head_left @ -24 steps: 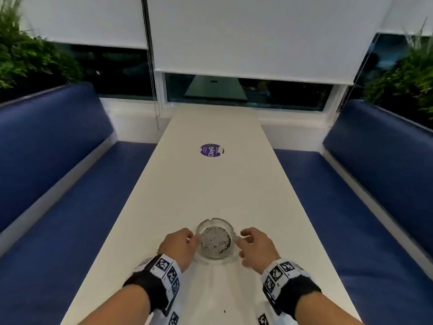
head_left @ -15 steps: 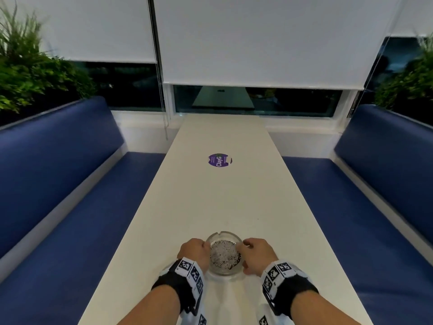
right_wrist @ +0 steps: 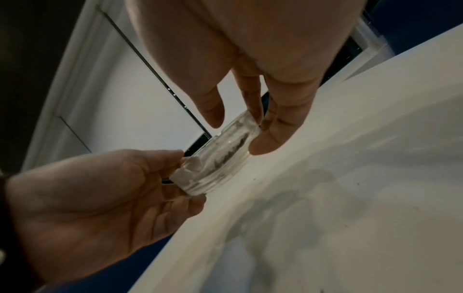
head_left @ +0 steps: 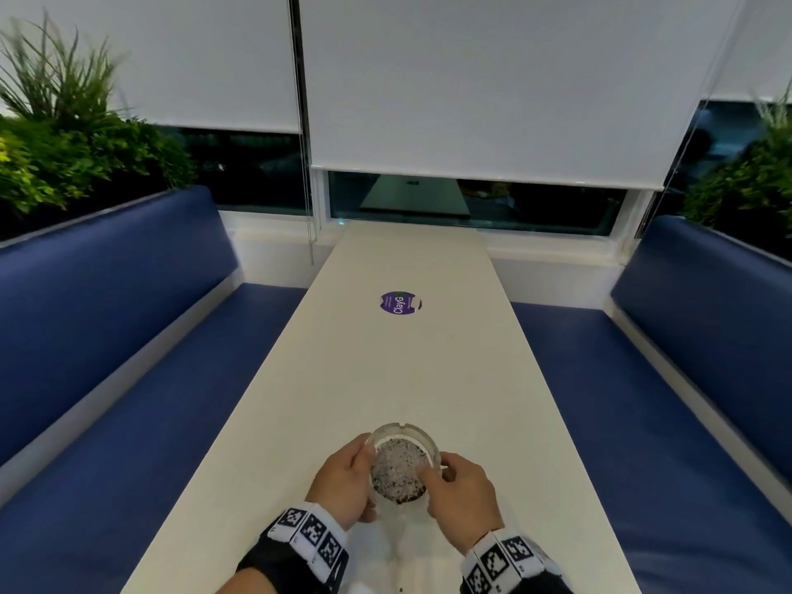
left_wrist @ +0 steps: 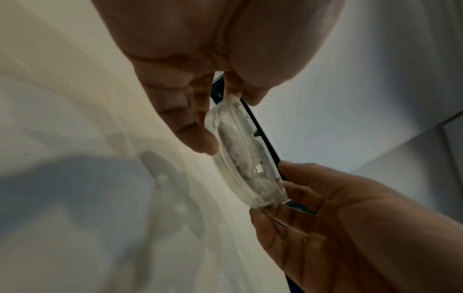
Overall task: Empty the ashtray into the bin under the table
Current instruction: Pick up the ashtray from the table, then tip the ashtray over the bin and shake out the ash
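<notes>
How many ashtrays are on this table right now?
1: the glass ashtray at the near end of the table, held between the left hand and right hand.

Long white table (head_left: 411, 370), running from the near edge to the window wall. A round purple sticker (head_left: 400, 305) lies on the centre line toward the far end. A dark speck (head_left: 401, 589) sits at the near edge.
</notes>
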Demonstrator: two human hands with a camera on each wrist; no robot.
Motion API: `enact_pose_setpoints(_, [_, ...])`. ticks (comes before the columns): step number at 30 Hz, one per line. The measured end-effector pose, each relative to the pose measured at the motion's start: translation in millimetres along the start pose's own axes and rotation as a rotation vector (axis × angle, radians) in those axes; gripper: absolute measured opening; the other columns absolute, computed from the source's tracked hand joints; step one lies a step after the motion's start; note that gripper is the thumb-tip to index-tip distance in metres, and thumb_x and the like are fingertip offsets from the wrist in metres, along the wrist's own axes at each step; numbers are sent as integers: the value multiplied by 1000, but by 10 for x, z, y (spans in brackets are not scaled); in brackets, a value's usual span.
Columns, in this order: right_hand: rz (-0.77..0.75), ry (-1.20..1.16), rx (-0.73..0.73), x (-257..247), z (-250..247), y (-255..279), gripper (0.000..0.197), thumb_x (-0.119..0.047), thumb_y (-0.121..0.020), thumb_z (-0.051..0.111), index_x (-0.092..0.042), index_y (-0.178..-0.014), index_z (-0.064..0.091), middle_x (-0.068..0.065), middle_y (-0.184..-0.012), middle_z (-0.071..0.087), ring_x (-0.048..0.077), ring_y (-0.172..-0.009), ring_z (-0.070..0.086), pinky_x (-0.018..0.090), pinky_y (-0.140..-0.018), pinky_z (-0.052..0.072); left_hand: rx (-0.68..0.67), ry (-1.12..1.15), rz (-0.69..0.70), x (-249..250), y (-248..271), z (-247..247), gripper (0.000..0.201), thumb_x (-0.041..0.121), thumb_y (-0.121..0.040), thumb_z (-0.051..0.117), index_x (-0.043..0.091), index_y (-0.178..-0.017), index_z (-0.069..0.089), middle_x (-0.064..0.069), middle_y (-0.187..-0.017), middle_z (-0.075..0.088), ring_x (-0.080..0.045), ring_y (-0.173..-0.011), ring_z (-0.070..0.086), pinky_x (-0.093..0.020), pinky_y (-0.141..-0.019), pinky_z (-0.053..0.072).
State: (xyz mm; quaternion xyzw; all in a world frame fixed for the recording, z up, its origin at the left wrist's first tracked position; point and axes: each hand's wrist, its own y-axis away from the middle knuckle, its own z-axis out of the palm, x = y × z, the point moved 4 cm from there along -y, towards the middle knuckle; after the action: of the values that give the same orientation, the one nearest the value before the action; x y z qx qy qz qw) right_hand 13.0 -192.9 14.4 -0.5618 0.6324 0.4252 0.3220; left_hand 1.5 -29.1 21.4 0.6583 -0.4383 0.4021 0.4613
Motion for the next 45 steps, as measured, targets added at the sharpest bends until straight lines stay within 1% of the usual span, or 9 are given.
enact_pose_setpoints(7, [58,-221,-106,83,-236,646,14,-23,-85,69,-12,-93,65,13,-92,66,19,-50,61,41,-63,60,-23,80,92,29,798,-89,33,23,-98,40,47,-88,61,-7,-94,68,-22,-46,54,-34,-51,54])
enact_pose_setpoints(12, [204,-230,-247,314,-238,1118,30,-30,-86,68,-6,-99,56,17,-88,73,22,-47,61,24,-47,48,-102,-18,75,-235,1221,-133,25,26,-97,44,40,-104,63,4,-103,71,-15,-57,63,-20,-52,52])
enact_pose_setpoints(15, [244,-124,-269,504,-172,1376,34,-47,-84,64,-21,-105,57,6,-93,76,12,-65,67,15,-58,46,-151,-100,41,-503,1435,-144,20,30,-94,51,39,-107,62,24,-110,62,7,-96,59,3,-76,42])
enact_pose_setpoints(20, [101,27,-268,701,28,1772,18,-44,-94,48,-37,-98,65,-21,-100,67,-11,-96,59,-5,-80,39,-300,-152,20,-928,1680,-97,24,38,-89,56,37,-111,66,22,-115,67,9,-113,54,-18,-109,35])
enact_pose_setpoints(23, [202,-26,-307,847,176,1920,27,-40,-97,45,-34,-95,71,-17,-100,72,-7,-104,60,13,-96,41,-366,-157,38,-1028,1794,-107,24,34,-91,53,36,-112,64,15,-113,69,3,-106,61,-27,-103,46])
enact_pose_setpoints(28, [248,-26,-276,1088,296,2188,29,-34,-98,43,-26,-100,71,-6,-102,73,3,-94,66,15,-77,49,-425,-75,-61,-1313,2041,-125,27,38,-94,46,32,-120,53,-9,-81,71,-19,-54,62,-29,-52,54])
enact_pose_setpoints(34, [353,-15,-138,1714,367,2483,34,-46,-96,42,-27,-100,70,4,-96,74,26,-85,72,49,-77,59,-505,-276,-21,-1797,2180,33,26,39,-94,44,35,-116,59,11,-99,68,-8,-79,64,-29,-73,56])
enact_pose_setpoints(38, [415,24,-153,2097,353,2497,31,-40,-99,37,-22,-101,63,10,-99,68,33,-78,72,52,-67,60,-529,-474,30,-2106,2144,183,37,40,-95,43,24,-126,54,5,-123,64,-11,-108,59,-26,-96,46])
enact_pose_setpoints(45, [470,88,-151,3096,487,2198,30,-38,-99,33,-30,-121,53,7,-109,64,28,-76,71,45,-56,62,-463,-650,-98,-3173,1997,317,38,41,-94,44,20,-124,55,-1,-125,63,-18,-113,58,-27,-97,45])
